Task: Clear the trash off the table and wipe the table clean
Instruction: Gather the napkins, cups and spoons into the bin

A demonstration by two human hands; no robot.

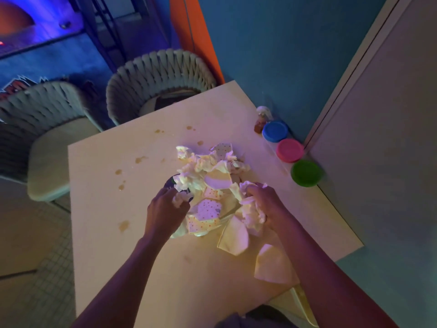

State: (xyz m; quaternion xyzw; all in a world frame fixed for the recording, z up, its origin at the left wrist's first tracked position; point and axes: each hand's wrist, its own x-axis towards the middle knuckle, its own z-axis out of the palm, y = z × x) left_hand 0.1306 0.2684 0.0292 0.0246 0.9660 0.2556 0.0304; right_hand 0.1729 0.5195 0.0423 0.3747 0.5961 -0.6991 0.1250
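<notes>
Trash (208, 176) lies heaped near the middle of the table (99, 233) — crumpled tissue, torn dotted paper pieces and what looks like a paper cup. It should be light and soft, squashing easily, but loose scraps could slip out of any lift. Best hold, I judge, is from both flanks at once, pressing the heap inward and scooping low so the small bits stay trapped.

Both arms reach forward over the near edge, wrists bent down. Left hand (163, 209) sits at the heap's left side, fingers curled round a wad of tissue. Right hand (262, 204) is at the right side, gripping another bunch of crumpled paper. Two flat paper pieces (234, 235) lie apart from the heap, just beside the right forearm, and would need a separate pick.

Brown spills (124, 224) dot the tabletop to the left — wiping is not yet done. Three lidded tubs (289, 150) stand along the wall edge, well clear of the heap.
</notes>
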